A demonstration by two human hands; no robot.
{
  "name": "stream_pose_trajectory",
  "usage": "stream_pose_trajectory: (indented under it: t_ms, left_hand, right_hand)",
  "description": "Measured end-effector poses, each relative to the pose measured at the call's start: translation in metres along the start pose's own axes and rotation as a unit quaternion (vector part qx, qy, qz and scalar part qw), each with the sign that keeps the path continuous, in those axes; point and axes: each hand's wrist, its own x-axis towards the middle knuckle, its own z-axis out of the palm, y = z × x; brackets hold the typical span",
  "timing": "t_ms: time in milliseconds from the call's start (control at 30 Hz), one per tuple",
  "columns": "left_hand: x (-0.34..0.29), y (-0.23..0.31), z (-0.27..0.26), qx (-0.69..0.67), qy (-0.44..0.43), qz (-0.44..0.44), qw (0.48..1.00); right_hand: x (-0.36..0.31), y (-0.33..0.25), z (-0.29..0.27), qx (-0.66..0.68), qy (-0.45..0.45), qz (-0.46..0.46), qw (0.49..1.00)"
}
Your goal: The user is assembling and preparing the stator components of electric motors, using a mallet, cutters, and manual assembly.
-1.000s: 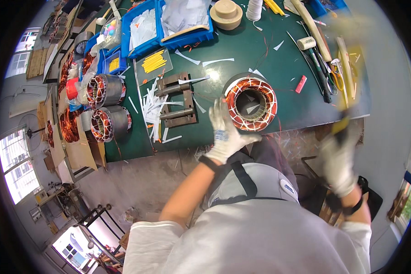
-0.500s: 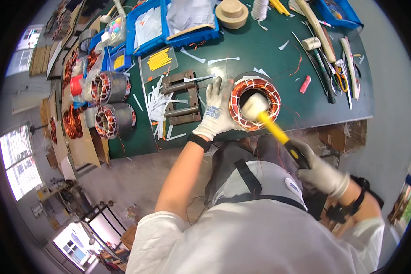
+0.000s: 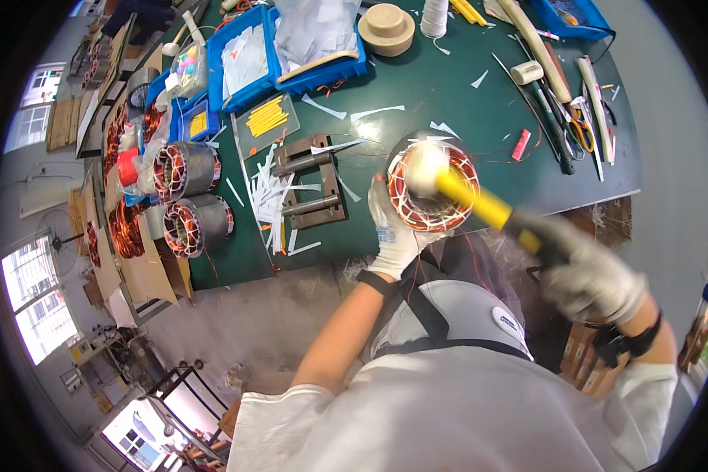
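Note:
A motor stator (image 3: 466, 175) stands on end near the table's front edge, its copper winding ring laced with white cord. My left hand (image 3: 393, 232), in a white glove, cups the near left side of this stator, and some fingers are hidden. In my right hand (image 3: 594, 275), also gloved, is the black grip of a mallet (image 3: 484, 203) with a yellow handle. The mallet's white head, smeared by motion, is over the far left part of the winding ring and covers some of it. Thin red wires trail from the stator.
Left of the stator lie a steel fixture with two bars (image 3: 311, 185), white paper strips (image 3: 269, 189) and yellow sticks (image 3: 267, 116). Blue bins (image 3: 248, 59) stand behind. Two more stators (image 3: 200, 224) sit at the left. Scissors (image 3: 580, 134) and another mallet (image 3: 527, 72) lie right.
The mallet head has moved from the stator's bore to the ring's far left part. My right hand has shifted right. My left hand has gone from lying spread beside the stator to cupping its near side.

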Motion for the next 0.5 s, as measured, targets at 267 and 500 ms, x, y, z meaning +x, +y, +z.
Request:
stream_pose_trajectory:
  t_ms: [267, 500]
  left_hand:
    - [0.048, 0.016, -0.026, 0.081, -0.039, 0.106, 0.99]
    - [0.033, 0.0, -0.053, 0.088, -0.089, 0.086, 0.988]
  right_hand:
    - [0.015, 0.086, -0.045, -0.304, 0.431, -0.354, 0.772]
    - [-0.02, 0.023, -0.039, -0.044, 0.221, -0.212, 0.951]
